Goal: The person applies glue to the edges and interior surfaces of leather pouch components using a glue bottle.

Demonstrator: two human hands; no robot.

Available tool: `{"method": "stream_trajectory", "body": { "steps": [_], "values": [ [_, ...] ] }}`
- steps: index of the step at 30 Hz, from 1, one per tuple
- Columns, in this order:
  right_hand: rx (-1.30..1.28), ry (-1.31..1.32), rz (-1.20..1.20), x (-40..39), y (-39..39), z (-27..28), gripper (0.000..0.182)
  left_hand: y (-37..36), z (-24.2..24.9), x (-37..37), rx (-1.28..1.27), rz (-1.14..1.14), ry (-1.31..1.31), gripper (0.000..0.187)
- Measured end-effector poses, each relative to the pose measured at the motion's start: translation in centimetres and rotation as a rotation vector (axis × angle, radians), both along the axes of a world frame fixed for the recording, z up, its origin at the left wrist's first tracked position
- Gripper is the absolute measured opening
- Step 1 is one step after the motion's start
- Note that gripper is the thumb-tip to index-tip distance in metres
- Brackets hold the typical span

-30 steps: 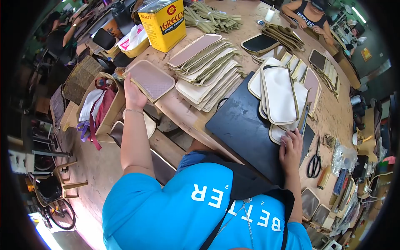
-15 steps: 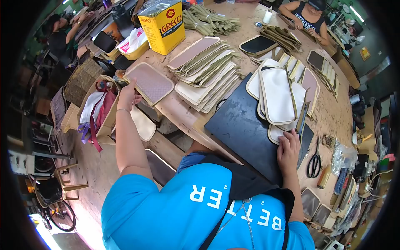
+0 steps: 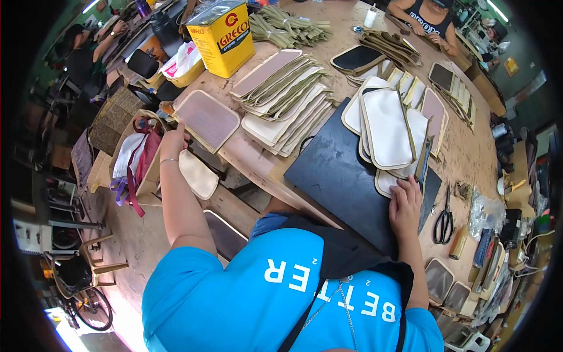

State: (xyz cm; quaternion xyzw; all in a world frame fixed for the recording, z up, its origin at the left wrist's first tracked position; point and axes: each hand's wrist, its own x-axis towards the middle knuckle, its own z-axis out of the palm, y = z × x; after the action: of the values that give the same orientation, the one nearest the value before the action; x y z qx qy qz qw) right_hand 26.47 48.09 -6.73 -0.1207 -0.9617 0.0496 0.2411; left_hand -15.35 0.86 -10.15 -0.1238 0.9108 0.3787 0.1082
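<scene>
My left hand (image 3: 176,139) is at the near left edge of a mauve panel with pale edging (image 3: 207,120), which lies at the table's left edge; its fingers are partly hidden, so its grip is unclear. My right hand (image 3: 404,202) rests on the black board (image 3: 334,176), fingertips at the lower end of a loose pile of white panels (image 3: 386,126). Whether those fingers grip a panel cannot be made out. Between the two hands, farther back, stand stacks of mauve and cream panels (image 3: 287,120).
A yellow can (image 3: 226,44) stands at the back left. Black scissors (image 3: 444,226) lie right of the board. A box with fabric straps (image 3: 138,158) is at the left. Two other people are farther back, one at the table's far side (image 3: 431,26).
My left hand has shifted slightly down and its fingers show less beside the mauve panel. The whole view has moved a little. My right hand stays by the white panels.
</scene>
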Motion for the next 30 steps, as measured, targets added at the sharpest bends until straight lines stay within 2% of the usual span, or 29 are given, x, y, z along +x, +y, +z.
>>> {"method": "stream_trajectory", "body": {
  "steps": [3,6,7,11,14,16,20,22,25,30],
  "values": [
    [0.004,0.009,-0.004,0.1,0.1,0.0,0.015,1.0,0.2,0.9,-0.434,0.005,0.436,0.055],
    [-0.007,0.019,-0.005,0.1,0.2,-0.2,0.017,5.0,2.7,2.3,-0.289,-0.061,0.653,0.043],
    [-0.008,0.018,-0.005,0.1,0.2,-0.2,0.017,7.4,4.3,3.2,-0.181,-0.111,0.694,0.034],
    [-0.010,0.004,-0.015,0.2,0.3,-0.4,0.017,14.4,4.4,2.4,-0.028,-0.380,0.872,0.027],
    [0.004,0.008,-0.011,0.2,0.3,-0.2,0.015,20.8,6.5,5.4,0.071,-0.516,1.002,0.023],
    [-0.004,0.015,-0.020,0.3,0.4,-0.3,0.016,25.1,7.3,8.1,0.158,-0.761,1.097,0.019],
    [-0.016,0.031,-0.022,0.3,0.4,-0.2,0.016,32.9,6.3,15.2,0.317,-1.242,0.909,0.022],
    [-0.025,0.038,-0.021,0.4,0.5,-0.3,0.016,35.9,5.2,19.2,0.328,-1.280,1.006,0.024],
    [-0.060,0.084,0.009,0.6,0.9,-0.7,0.014,38.7,4.0,21.8,0.101,-1.250,1.125,0.025],
    [-0.177,0.158,0.043,1.5,1.4,-1.1,0.014,40.1,4.2,23.0,0.066,-1.311,1.104,0.026]
  ]
}}
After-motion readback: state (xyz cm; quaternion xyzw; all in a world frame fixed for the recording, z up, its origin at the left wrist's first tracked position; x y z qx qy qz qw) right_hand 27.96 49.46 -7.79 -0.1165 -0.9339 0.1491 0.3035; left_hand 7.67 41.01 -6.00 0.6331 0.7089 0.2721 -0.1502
